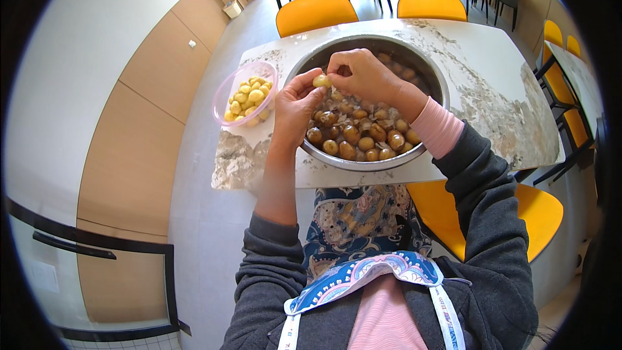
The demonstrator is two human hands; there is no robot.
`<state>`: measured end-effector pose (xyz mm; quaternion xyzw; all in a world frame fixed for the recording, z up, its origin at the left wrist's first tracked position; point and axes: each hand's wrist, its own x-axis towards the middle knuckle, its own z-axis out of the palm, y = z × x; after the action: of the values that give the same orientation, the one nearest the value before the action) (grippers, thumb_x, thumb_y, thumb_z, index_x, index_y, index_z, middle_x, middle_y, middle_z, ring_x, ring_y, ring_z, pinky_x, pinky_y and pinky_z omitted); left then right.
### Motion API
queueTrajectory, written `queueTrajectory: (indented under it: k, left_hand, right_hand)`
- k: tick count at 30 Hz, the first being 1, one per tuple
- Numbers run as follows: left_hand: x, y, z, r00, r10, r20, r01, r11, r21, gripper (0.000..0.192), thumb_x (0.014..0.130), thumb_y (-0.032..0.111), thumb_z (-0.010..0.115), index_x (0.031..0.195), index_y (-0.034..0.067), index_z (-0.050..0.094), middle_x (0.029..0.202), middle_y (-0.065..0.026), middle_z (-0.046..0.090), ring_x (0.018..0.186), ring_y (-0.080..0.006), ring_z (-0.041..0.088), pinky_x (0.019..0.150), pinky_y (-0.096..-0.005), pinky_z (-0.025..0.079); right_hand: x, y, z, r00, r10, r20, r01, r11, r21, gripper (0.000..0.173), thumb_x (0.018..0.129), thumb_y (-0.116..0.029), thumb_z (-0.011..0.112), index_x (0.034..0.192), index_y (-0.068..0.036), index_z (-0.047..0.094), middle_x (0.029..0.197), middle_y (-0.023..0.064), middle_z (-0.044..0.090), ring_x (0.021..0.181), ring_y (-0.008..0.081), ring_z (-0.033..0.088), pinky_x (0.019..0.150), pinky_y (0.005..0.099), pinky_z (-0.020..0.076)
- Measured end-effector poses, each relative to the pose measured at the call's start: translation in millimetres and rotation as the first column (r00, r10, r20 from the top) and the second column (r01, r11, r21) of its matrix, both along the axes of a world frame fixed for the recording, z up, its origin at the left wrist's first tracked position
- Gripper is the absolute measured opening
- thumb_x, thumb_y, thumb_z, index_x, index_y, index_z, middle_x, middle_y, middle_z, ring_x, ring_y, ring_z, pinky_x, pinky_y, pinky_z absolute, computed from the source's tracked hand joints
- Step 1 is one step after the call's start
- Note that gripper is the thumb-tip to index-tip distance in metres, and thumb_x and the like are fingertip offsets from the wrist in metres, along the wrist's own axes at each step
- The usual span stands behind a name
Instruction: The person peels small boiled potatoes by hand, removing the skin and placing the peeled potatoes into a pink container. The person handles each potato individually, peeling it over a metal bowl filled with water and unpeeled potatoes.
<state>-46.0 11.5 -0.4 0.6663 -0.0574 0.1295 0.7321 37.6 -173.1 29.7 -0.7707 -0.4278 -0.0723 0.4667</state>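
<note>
Above the far left part of a large metal basin [440,82], my left hand [295,107] holds a small peeled-looking yellow potato [320,81] between thumb and fingers. My right hand [367,75] is bent over it, its fingertips pinched together at the potato's right edge. Whether a bit of skin sits between those fingertips is too small to tell. Below both hands the basin holds many small brown unpeeled potatoes [351,133], with loose pale skins [346,119] among them and water around them. Left of my left hand, a translucent pink plastic bowl [219,107] contains peeled yellow potatoes [249,99].
Basin and bowl stand on a marble-patterned table [495,92]. Two yellow chairs, one at left [318,12] and one at right [432,5], stand at its far side. Another yellow chair [539,218] is close by my right arm. A wood-panelled wall [160,68] runs along the left.
</note>
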Motion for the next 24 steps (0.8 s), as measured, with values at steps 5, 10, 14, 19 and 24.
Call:
queueTrajectory:
  k: [5, 10, 14, 19, 24]
  left_hand:
    - [-0.6, 0.7, 1.1, 0.999, -0.04, 0.032, 0.042, 0.996, -0.073, 0.041, 0.094, -0.005, 0.068, 0.135, -0.005, 0.059, 0.122, -0.0133, 0.069, 0.111, -0.0163, 0.068, 0.098, -0.0288, 0.057]
    - [-0.9, 3.8, 6.4, 0.99, -0.135, -0.036, 0.127, 0.978, -0.165, 0.041, 0.095, 0.001, 0.07, 0.134, -0.004, 0.058, 0.12, -0.0126, 0.069, 0.111, -0.0172, 0.068, 0.099, -0.0292, 0.056]
    - [3.0, 4.6, 3.3, 0.986, -0.152, -0.07, 0.137, 0.974, -0.182, 0.04, 0.096, 0.008, 0.073, 0.132, -0.002, 0.059, 0.119, -0.0114, 0.069, 0.108, -0.0163, 0.068, 0.096, -0.028, 0.057]
    - [4.5, 7.1, -2.2, 0.986, -0.157, -0.057, 0.149, 0.98, -0.132, 0.044, 0.094, 0.011, 0.075, 0.132, -0.002, 0.058, 0.121, -0.0145, 0.068, 0.106, -0.0192, 0.07, 0.095, -0.0316, 0.058]
    - [8.0, 12.5, -1.9, 0.966, -0.259, -0.022, 0.227, 0.88, -0.417, 0.039, 0.093, 0.005, 0.073, 0.129, -0.002, 0.058, 0.119, -0.0154, 0.067, 0.108, -0.0235, 0.071, 0.096, -0.0367, 0.061]
  right_hand:
    - [11.4, -5.0, 0.1, 0.971, -0.108, -0.212, 0.112, 0.994, 0.006, 0.019, 0.091, -0.016, 0.071, 0.091, 0.003, 0.071, 0.076, 0.0134, 0.07, 0.063, 0.0161, 0.069, 0.06, 0.0287, 0.0547]
    - [12.3, -0.1, -5.8, 0.979, -0.057, -0.195, 0.06, 0.998, 0.008, 0.019, 0.09, -0.017, 0.071, 0.09, 0.002, 0.071, 0.078, 0.0124, 0.071, 0.065, 0.0172, 0.068, 0.062, 0.0303, 0.0548]
    - [7.4, 1.8, -11.0, 0.992, -0.077, -0.101, 0.077, 0.997, 0.004, 0.021, 0.087, -0.02, 0.074, 0.086, 0.0, 0.07, 0.077, 0.0116, 0.07, 0.066, 0.0182, 0.065, 0.06, 0.0311, 0.0518]
    - [3.7, 1.0, -5.3, 0.998, 0.032, -0.05, -0.03, 0.999, 0.041, 0.023, 0.09, -0.023, 0.076, 0.084, -0.003, 0.067, 0.072, 0.005, 0.063, 0.065, 0.0117, 0.058, 0.058, 0.0281, 0.0466]
    - [14.4, 3.6, -7.3, 0.972, -0.031, -0.232, 0.036, 0.999, 0.018, 0.013, 0.095, -0.014, 0.066, 0.089, -0.002, 0.065, 0.071, 0.0033, 0.063, 0.058, 0.0074, 0.059, 0.05, 0.0237, 0.0457]
